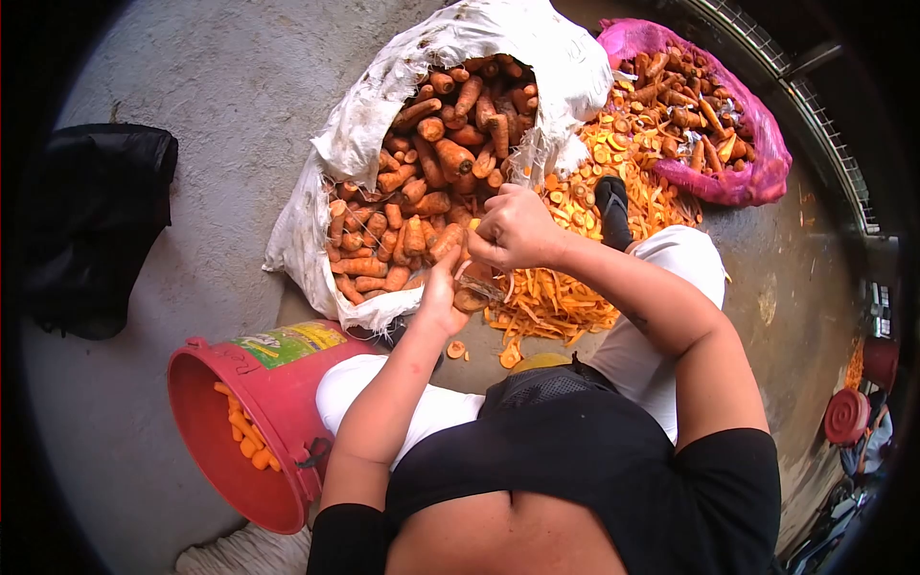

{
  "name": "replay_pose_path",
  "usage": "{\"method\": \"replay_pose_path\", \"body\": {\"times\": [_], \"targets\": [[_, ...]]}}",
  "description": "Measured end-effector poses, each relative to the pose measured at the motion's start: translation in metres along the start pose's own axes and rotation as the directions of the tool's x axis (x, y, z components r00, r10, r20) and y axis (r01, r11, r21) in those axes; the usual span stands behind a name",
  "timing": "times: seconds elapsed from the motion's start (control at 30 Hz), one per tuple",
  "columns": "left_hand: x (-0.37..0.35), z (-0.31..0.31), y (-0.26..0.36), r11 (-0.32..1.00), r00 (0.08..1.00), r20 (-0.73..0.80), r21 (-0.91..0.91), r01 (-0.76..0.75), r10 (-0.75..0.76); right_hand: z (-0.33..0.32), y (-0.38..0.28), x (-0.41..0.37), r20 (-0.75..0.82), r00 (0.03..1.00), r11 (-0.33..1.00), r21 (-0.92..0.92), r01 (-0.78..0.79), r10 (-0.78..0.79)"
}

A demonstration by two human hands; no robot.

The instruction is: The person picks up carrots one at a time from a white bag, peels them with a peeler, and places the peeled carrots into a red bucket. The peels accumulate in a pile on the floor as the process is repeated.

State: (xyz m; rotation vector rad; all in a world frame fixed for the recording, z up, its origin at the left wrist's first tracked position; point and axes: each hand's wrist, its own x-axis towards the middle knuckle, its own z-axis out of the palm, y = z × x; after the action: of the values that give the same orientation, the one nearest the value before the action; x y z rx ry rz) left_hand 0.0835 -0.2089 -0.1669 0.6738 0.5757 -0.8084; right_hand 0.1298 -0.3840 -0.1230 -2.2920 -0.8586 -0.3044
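Observation:
My left hand (pixel 440 299) is closed on a carrot (pixel 470 299), whose end shows beside the palm. Close by on the right, my right hand (pixel 517 228) is curled with its fingers pressed together; what it grips is hidden. A thin, blurred strip lies between the two hands. Beyond them a white sack (pixel 350 144) gapes open, full of unpeeled carrots (pixel 450 158). Orange peelings (pixel 551 305) are heaped on the floor just right of my hands, with round cut carrot ends (pixel 572 198) behind them.
A red bucket (pixel 297 379) with several peeled carrots (pixel 251 443) lies tilted at my left knee. A pink sack (pixel 767 158) of carrots stands at the back right. Black cloth (pixel 101 220) is at the far left. A red lid (pixel 847 416) is at the right edge.

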Motion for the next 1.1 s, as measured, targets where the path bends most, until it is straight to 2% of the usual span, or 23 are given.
{"method": "replay_pose_path", "body": {"times": [0.2,0.37,0.4,0.47,0.6,0.67,0.73,0.8,0.83,0.9,0.93,1.0,1.03,1.07,1.1], "targets": [[-0.001,-0.002,-0.002,1.0,0.999,0.047,-0.001,0.011,-0.011,0.008,0.001,-0.004,-0.01,1.0,1.0,0.026,-0.015,0.016],[-0.016,0.015,0.005,0.997,0.997,-0.076,0.079,-0.026,0.032,0.011,-0.001,-0.002,-0.028,1.0,0.996,0.084,-0.005,0.007],[-0.017,0.016,0.006,0.995,0.995,-0.09,0.093,-0.029,0.038,0.009,0.003,-0.001,-0.039,0.998,0.998,0.042,-0.055,0.056],[-0.035,0.01,0.005,0.973,0.998,0.046,0.23,0.03,-0.042,-0.001,0.021,0.003,-0.07,0.986,0.987,-0.044,-0.157,0.154],[-0.039,0.013,0.001,0.973,0.991,0.118,0.23,0.037,-0.065,-0.009,0.052,0.0,-0.12,0.969,0.938,-0.251,-0.241,0.217],[-0.044,0.015,0.003,0.98,0.99,0.131,0.199,0.029,-0.056,-0.016,0.067,0.0,0.046,0.905,0.827,-0.427,-0.365,0.423],[-0.051,0.018,0.009,0.979,0.985,0.162,0.203,0.024,-0.057,-0.022,0.073,0.003,-0.014,0.842,0.73,-0.492,-0.475,0.539],[-0.051,0.018,0.014,0.987,0.987,0.157,0.158,0.005,-0.03,-0.023,0.071,0.006,-0.133,0.878,0.72,-0.523,-0.457,0.461],[-0.051,0.018,0.015,0.992,0.988,0.151,0.129,-0.005,-0.014,-0.024,0.067,0.009,-0.112,0.861,0.758,-0.426,-0.493,0.497],[-0.044,0.018,0.017,0.991,0.998,0.04,0.122,-0.051,0.046,-0.026,0.048,0.018,-0.057,0.825,0.8,-0.216,-0.56,0.562],[-0.04,0.017,0.018,0.99,0.997,-0.018,0.122,-0.071,0.074,-0.028,0.034,0.023,0.009,0.775,0.774,-0.044,-0.631,0.632],[-0.03,0.01,0.018,0.994,0.997,-0.036,0.085,-0.065,0.068,-0.015,0.026,0.02,-0.021,0.911,0.911,0.004,-0.413,0.412],[-0.026,0.009,0.018,0.996,0.997,-0.036,0.073,-0.061,0.063,-0.012,0.019,0.017,0.014,0.929,0.929,0.012,-0.369,0.369],[-0.024,0.009,0.017,0.997,0.998,-0.036,0.059,-0.056,0.059,-0.01,0.014,0.018,-0.011,0.973,0.973,0.009,-0.229,0.229],[-0.028,0.024,0.017,0.993,0.992,-0.06,0.037,-0.11,0.112,-0.008,0.006,0.017,-0.008,0.979,0.979,0.011,-0.203,0.203]]}}
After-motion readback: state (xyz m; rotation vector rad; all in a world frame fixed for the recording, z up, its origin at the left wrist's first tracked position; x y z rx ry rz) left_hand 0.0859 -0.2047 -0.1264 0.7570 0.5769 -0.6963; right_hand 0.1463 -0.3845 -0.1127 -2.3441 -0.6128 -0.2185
